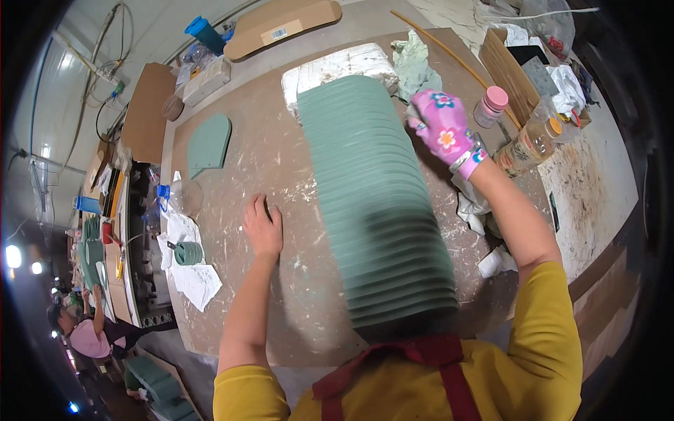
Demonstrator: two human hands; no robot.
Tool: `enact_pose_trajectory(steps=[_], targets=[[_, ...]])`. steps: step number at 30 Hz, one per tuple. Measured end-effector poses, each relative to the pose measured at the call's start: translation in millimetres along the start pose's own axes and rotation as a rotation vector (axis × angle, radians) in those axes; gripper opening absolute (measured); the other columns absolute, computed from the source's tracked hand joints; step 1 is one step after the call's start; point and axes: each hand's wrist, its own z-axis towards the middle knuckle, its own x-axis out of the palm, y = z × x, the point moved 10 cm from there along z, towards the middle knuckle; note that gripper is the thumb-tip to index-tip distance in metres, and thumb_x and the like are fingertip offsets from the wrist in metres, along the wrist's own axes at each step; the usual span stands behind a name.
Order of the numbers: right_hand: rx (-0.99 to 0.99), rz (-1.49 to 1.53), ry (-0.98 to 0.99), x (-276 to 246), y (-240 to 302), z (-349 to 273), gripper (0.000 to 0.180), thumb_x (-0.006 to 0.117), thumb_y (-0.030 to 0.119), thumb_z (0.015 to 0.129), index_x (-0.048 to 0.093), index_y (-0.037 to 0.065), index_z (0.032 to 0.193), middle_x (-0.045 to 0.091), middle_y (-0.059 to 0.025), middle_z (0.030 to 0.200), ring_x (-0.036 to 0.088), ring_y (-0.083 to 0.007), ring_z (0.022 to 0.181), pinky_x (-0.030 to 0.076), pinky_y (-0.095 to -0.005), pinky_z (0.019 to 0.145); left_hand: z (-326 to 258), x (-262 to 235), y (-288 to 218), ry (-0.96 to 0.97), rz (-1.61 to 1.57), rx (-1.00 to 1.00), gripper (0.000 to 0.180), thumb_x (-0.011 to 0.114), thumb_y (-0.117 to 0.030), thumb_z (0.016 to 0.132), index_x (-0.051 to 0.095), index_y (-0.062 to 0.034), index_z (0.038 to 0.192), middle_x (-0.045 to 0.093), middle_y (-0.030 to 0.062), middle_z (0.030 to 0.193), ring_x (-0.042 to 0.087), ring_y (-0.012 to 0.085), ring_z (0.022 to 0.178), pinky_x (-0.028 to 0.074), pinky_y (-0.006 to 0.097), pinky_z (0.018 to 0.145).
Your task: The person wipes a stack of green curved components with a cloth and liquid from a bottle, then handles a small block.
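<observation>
A long row of overlapping green sheets with rounded ends (379, 203) runs down the middle of the board, its far end against a white wrapped block (337, 64). Just right of its far part is my right hand (446, 130), in a pink flowered glove. Its fingers are curled together, and whatever they may hold is hidden. My left hand (262, 228), bare, rests on the board left of the row with its fingers stretched out, holding nothing. One separate green piece (209, 142) lies farther off to the left.
A pink-lidded jar (491, 107), a yellow-capped bottle (530, 147) and an open cardboard box (507, 64) stand right. A pale green cloth (415, 67) and a long stick (456, 52) lie behind. Left are white paper (193, 281) and a green coil (188, 253). Another person (91, 335) works far left.
</observation>
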Motion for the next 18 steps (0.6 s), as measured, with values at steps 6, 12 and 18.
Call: enact_pose_trajectory(steps=[6,12,18], targets=[[-0.053,0.091,-0.296,3.9,30.3,34.7,0.022,0.058,0.026,0.082,0.060,0.009,0.096,0.063,-0.0105,0.090,0.061,-0.0288,0.088,0.044,-0.0444,0.088,-0.5,-1.6,-6.3,0.013,0.033,0.008,0.040,0.054,-0.023,0.088,0.050,-0.0068,0.124,0.046,0.0107,0.131,0.043,0.0311,0.122,0.031,0.044,0.102],[0.001,0.716,0.134,75.0,52.6,81.0,0.015,0.048,0.024,0.088,0.059,0.016,0.095,0.061,-0.0018,0.086,0.061,-0.0148,0.079,0.051,-0.0307,0.064,-5.9,-1.4,9.2,0.013,0.004,-0.011,0.039,0.053,-0.022,0.088,0.050,-0.0067,0.124,0.046,0.0112,0.131,0.042,0.0306,0.124,0.031,0.044,0.102],[0.067,-0.013,-0.147,26.6,-8.4,70.8,0.015,0.057,0.020,0.084,0.059,0.006,0.090,0.063,-0.0164,0.089,0.063,-0.0323,0.087,0.046,-0.0436,0.082,0.5,-2.3,-9.6,0.008,0.021,0.020,0.039,0.052,-0.022,0.088,0.050,-0.0071,0.124,0.047,0.0109,0.130,0.042,0.0304,0.123,0.032,0.044,0.100]])
